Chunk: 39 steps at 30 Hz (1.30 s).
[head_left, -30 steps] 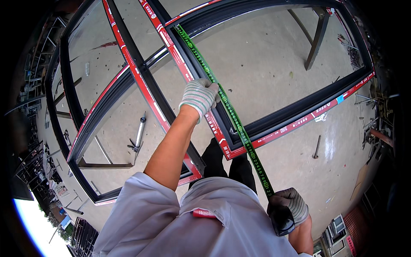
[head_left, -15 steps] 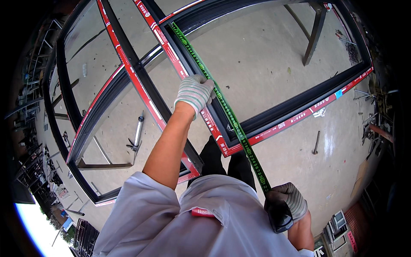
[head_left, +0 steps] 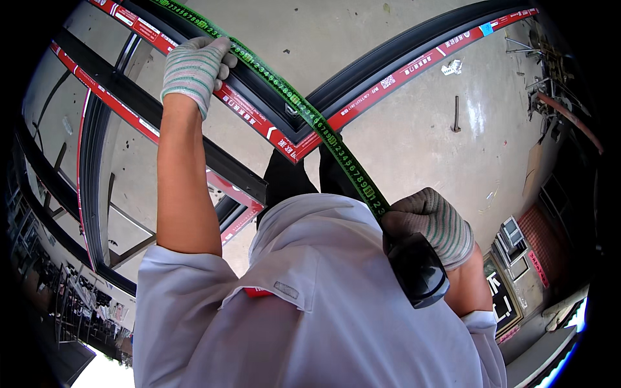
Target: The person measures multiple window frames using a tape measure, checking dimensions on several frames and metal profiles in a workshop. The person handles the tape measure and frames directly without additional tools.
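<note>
My left hand (head_left: pixel 196 72), in a striped knit glove, is closed at the edge of a green tape measure blade (head_left: pixel 275 81), its fingertips against the blade over a dark bar of a metal frame (head_left: pixel 259 119). The blade runs along that bar, crosses the near corner and bows down toward my body. My right hand (head_left: pixel 433 226), gloved alike, grips the black tape measure case (head_left: pixel 417 271) in front of my shirt, by the blade's mouth. Red printed film covers the frame's outer faces. The blade's far end lies outside the picture.
A second dark frame (head_left: pixel 97 174) with red film stands at the left. On the concrete floor (head_left: pixel 401 142) lie a short metal rod (head_left: pixel 456 115) and a crumpled white scrap (head_left: pixel 451 66). Metal pieces (head_left: pixel 543 84) are piled at the right, with a framed sign (head_left: pixel 501 294) below.
The view has shifted, so the frames sit higher and further left and the blade's far end has left the picture. My right hand and case appear higher; the blade now bows more.
</note>
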Each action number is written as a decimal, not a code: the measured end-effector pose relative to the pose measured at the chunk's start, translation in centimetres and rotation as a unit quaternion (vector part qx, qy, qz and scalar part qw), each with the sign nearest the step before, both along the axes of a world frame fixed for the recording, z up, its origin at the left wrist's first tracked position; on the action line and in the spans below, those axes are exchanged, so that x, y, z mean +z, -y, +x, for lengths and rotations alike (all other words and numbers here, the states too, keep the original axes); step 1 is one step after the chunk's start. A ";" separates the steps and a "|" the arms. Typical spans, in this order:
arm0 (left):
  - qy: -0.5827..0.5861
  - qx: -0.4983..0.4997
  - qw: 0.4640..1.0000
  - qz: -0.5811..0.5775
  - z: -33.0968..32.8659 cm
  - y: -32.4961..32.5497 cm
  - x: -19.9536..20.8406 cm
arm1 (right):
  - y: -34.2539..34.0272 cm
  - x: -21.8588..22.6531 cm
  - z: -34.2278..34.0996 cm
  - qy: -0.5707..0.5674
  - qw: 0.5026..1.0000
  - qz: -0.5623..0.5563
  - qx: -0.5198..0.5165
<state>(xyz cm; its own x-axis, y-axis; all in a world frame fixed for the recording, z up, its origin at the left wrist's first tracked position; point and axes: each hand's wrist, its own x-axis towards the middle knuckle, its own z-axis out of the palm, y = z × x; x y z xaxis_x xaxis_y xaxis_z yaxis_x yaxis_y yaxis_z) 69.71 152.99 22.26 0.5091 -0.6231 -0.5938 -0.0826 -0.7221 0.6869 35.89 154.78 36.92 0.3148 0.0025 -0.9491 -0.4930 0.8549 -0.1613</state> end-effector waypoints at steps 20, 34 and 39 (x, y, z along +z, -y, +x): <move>0.019 -0.023 0.999 -0.014 0.0 -0.3 -0.5 | 0.7 0.3 1.5 -0.031 0.999 -0.003 0.016; 0.009 -0.022 0.999 -0.031 0.4 -0.5 -1.4 | 0.9 0.1 1.9 -0.001 1.000 -0.015 -0.003; 0.018 -0.027 0.999 -0.033 0.8 -0.6 -1.8 | 1.1 -0.1 1.3 0.022 0.999 0.032 0.013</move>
<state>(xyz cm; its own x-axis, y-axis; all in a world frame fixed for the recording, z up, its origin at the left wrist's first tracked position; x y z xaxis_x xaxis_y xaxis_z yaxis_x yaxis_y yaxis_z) 70.50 153.63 20.50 0.4942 -0.6866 -0.5332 -0.1449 -0.6698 0.7283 37.17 153.67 36.78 0.3547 0.0709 -0.9323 -0.5096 0.8506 -0.1292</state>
